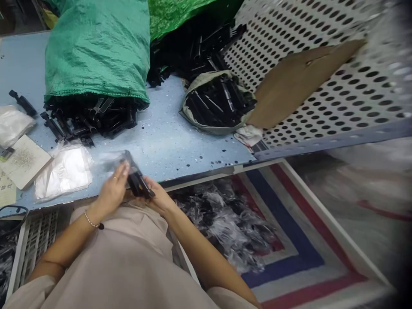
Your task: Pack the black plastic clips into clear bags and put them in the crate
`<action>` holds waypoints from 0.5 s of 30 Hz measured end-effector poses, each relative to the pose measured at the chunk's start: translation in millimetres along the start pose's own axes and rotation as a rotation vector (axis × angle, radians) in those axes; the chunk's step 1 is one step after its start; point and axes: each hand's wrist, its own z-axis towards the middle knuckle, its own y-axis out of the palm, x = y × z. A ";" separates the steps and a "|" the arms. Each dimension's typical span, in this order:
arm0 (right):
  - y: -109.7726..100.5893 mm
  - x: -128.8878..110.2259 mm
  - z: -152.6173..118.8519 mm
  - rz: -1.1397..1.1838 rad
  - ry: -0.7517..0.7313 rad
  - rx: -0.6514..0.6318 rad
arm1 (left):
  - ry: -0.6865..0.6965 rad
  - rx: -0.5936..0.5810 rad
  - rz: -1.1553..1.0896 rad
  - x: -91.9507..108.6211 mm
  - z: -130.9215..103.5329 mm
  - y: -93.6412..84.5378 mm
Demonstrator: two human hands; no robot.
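Observation:
A long black plastic part [137,179] slants between my two hands just over the table's front edge. My right hand [156,196] is closed around its lower end. At the upper end, my left hand [116,185] has its fingers pinched on a clear plastic bag [107,159], smeared by motion; how far the bag covers the part I cannot tell. Left of my hands lies a stack of clear bags [64,171]. Beyond it, many similar black parts [96,113] spill from the mouth of a green woven sack [99,47].
A cloth sack [212,124] full of black parts stands by a perforated panel [322,25] with brown cardboard [296,81] against it. Below the table edge, a striped lined bin [299,223] holds bagged parts [228,219]. A white board [25,161] lies far left.

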 end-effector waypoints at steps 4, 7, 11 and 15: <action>-7.6 -10.3 -5.9 -0.021 -0.248 0.180 | 0.183 -0.128 -0.052 32.7 -6.0 33.4; -31.2 -23.2 -29.5 -0.160 -0.219 0.205 | 0.355 -0.273 -0.123 50.7 -2.6 39.8; -109.6 -49.6 -103.5 -0.467 -0.041 0.280 | 0.530 -0.511 -0.310 56.6 5.7 22.6; -205.2 -41.0 -180.4 -0.811 0.159 0.407 | 0.301 -0.309 -0.418 30.7 14.3 1.8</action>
